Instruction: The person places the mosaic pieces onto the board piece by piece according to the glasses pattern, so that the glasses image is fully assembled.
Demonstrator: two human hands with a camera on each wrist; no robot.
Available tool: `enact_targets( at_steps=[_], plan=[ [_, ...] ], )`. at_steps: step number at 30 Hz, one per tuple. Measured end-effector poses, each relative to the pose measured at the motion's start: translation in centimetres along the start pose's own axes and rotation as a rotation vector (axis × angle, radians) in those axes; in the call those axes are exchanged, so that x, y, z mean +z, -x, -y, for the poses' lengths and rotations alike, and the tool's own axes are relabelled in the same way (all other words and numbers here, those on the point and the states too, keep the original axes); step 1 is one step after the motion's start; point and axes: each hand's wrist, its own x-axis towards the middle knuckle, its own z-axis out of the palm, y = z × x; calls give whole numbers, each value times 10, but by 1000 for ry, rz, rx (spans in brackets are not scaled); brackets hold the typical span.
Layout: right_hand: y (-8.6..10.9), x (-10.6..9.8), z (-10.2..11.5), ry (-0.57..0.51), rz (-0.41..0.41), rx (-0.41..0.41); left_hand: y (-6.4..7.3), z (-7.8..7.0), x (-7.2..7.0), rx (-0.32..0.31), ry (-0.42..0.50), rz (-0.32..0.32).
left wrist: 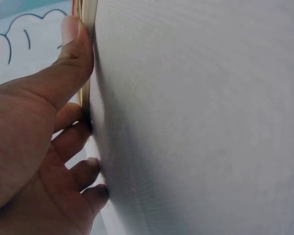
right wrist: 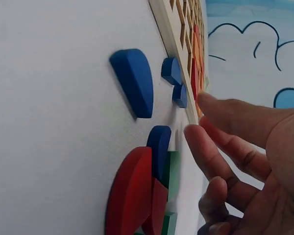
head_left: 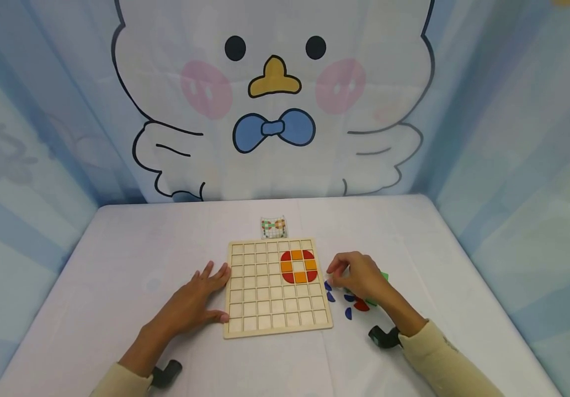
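Note:
A wooden grid board (head_left: 250, 295) lies flat on the table. Orange squares (head_left: 300, 277) and red rounded-corner pieces (head_left: 288, 277) form a ring in its upper right cells. Along the board's left edge rests my left hand (head_left: 197, 298), fingers spread; its thumb (left wrist: 78, 54) touches the edge in the left wrist view. Just right of the board hovers my right hand (head_left: 359, 275), fingers bent, with a gap between thumb and index finger and nothing seen between them. Around it lie several blue quarter-round pieces (head_left: 348, 314), red pieces (right wrist: 132, 191) and green pieces (head_left: 384, 275), some partly hidden under the hand.
A small pattern card (head_left: 273, 227) stands just beyond the board's far edge. The white tablecloth (head_left: 165, 237) runs back to a printed curtain (head_left: 275, 171). Black wrist-camera mounts (head_left: 384, 337) stick out near both sleeves.

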Motion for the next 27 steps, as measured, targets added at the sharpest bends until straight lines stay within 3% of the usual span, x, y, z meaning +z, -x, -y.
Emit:
enact_targets(
  at_steps=[7,20,27],
  plan=[
    [4,3,-3,-12,86,-33,0,1,1,-6,-2,1],
    [1,8,-2,3,87,-6,0,0,1,1,-2,-4],
    [2,7,-6,-18,102,-41,0,1,2,3,0,-9]
  ],
)
